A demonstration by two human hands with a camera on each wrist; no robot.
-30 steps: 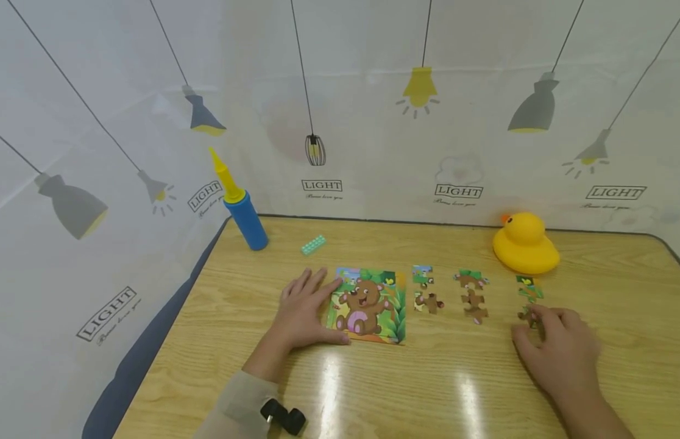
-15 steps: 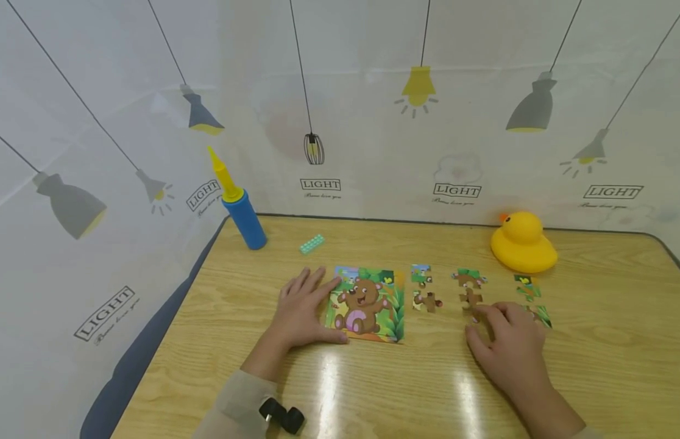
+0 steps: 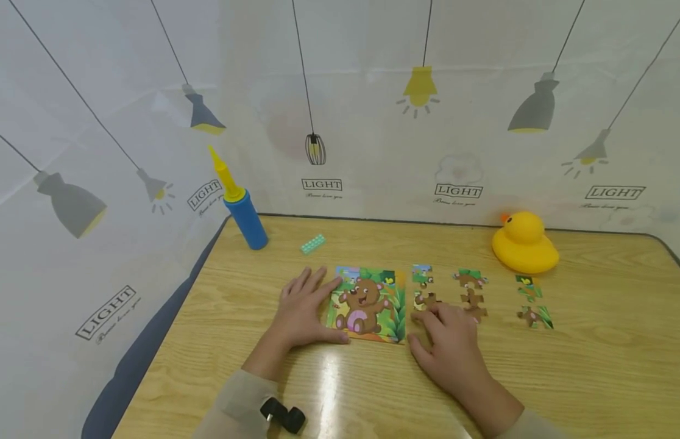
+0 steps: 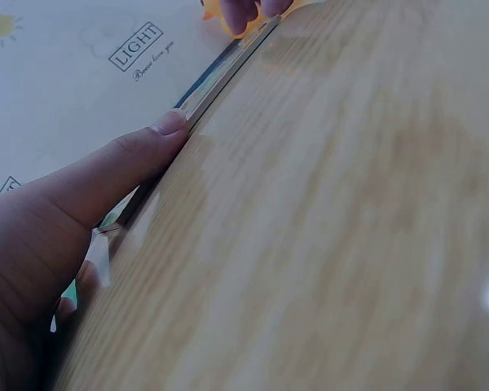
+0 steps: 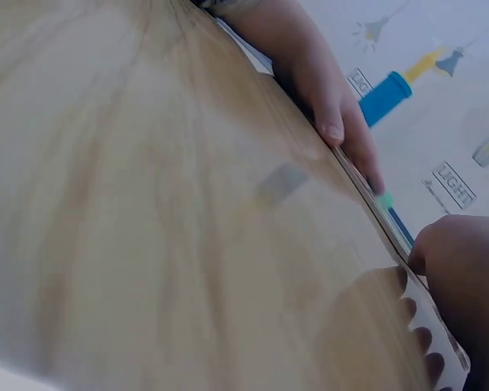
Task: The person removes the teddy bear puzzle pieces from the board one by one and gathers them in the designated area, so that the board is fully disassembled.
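Table [image 3: 592,378] fills lower frame. Bear puzzle board [image 3: 367,305] at centre; your left hand [image 3: 304,314] lies flat, fingers straight, steadying its left edge. Your right hand [image 3: 446,341], just right of board, fingertips pressing loose piece [image 3: 425,300]; grip hidden, cannot tell if pinched. Step, likely: fetching piece. Next: slide it onto board, line up tabs. More pieces [image 3: 471,296] right of centre.

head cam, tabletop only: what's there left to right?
blue pump → green brick → bear puzzle board → first loose piece column → second piece column → third piece column, with the yellow duck behind the last two.
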